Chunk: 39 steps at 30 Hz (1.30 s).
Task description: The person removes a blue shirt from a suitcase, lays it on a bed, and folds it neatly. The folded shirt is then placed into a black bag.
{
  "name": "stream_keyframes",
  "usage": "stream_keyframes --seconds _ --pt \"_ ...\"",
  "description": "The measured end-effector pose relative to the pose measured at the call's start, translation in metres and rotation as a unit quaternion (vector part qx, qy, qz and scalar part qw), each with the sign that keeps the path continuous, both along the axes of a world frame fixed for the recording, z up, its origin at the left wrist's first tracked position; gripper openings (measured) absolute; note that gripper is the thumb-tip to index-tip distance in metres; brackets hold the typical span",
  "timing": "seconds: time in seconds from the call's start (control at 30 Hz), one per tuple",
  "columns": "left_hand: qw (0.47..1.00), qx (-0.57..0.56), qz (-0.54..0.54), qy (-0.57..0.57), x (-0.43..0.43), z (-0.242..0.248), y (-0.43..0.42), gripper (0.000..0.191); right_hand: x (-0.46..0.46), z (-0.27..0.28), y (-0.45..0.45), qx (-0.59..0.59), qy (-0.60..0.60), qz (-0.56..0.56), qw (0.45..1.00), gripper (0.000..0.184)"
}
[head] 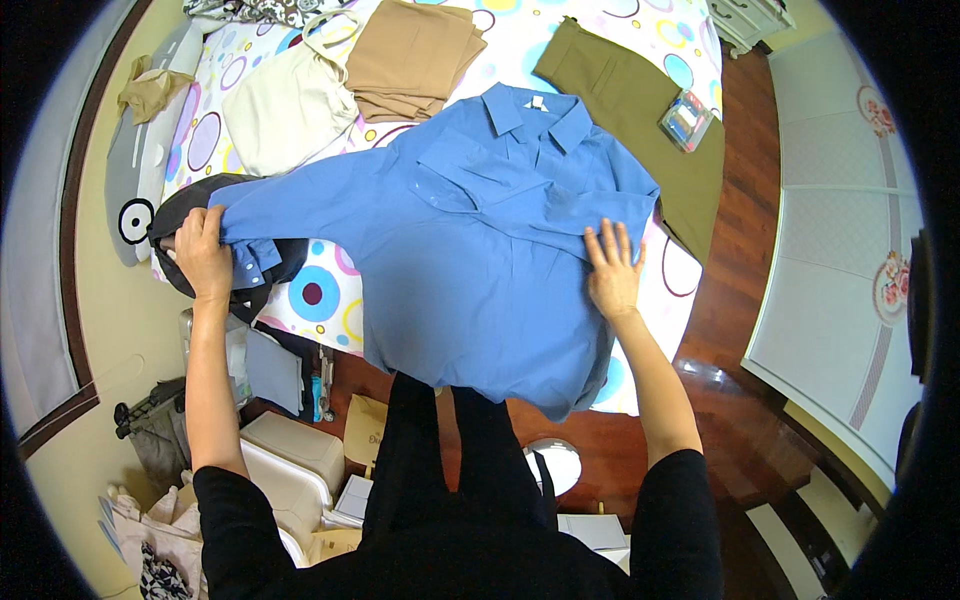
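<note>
A blue collared shirt (465, 285) lies spread on the bed, collar away from me, its hem hanging over the near edge. One sleeve is folded across the chest. My right hand (616, 274) rests flat on that folded side, fingers spread. The other sleeve (307, 196) stretches out to the left, and my left hand (202, 251) grips it close to the cuff. Below that hand the buttoned cuff (253, 262) hangs over a black bag (176, 206).
Beyond the shirt lie a cream tote bag (289, 109), folded tan trousers (409, 56) and olive trousers (615, 82) with a clear plastic box (686, 120) on them. Storage bins (292, 442) stand on the floor at left. A white wardrobe (832, 247) lines the right side.
</note>
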<state>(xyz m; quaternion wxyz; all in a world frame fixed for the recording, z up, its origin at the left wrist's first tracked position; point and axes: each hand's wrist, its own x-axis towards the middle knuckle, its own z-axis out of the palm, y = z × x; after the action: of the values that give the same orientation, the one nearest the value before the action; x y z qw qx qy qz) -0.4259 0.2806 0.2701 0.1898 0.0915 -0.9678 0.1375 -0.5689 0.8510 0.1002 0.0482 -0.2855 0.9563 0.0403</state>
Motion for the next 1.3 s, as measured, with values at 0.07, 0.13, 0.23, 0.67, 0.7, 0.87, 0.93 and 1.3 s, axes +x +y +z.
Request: stream_keyframes --seconds 0.07,0.13,0.23,0.67,0.7,0.87,0.93,1.3 --pt "1.000 0.003 0.004 -0.008 0.006 -0.004 -0.010 0.047 0.004 -0.005 0.028 0.030 -0.032 -0.076 0.996 0.076" --pt "0.997 0.043 0.067 -0.014 0.009 0.001 -0.018 0.049 0.001 -0.009 0.054 0.065 -0.029 -0.130 0.989 0.074" --pt "0.979 0.036 0.166 0.112 0.006 0.025 -0.020 0.048 0.004 -0.011 0.072 0.027 -0.045 -0.277 0.960 0.069" --pt "0.740 0.398 0.272 0.470 0.017 0.003 -0.133 0.029 -0.071 0.005 0.001 -0.130 -0.024 -0.056 0.990 0.041" --pt "0.747 0.377 0.254 0.485 0.023 -0.001 -0.139 0.027 -0.080 0.001 -0.003 -0.100 -0.010 -0.067 0.993 0.042" --pt "0.877 0.119 0.142 0.444 0.034 0.030 -0.100 0.025 -0.121 -0.014 -0.010 -0.079 -0.134 -0.080 0.985 0.028" --pt "0.934 -0.006 0.039 0.356 0.018 0.055 -0.074 0.028 -0.131 -0.013 -0.014 -0.098 -0.090 -0.047 0.990 0.021" --pt "0.962 0.081 0.119 0.231 0.025 0.027 -0.038 0.055 -0.032 -0.021 -0.187 -0.154 -0.078 0.077 0.982 0.069"
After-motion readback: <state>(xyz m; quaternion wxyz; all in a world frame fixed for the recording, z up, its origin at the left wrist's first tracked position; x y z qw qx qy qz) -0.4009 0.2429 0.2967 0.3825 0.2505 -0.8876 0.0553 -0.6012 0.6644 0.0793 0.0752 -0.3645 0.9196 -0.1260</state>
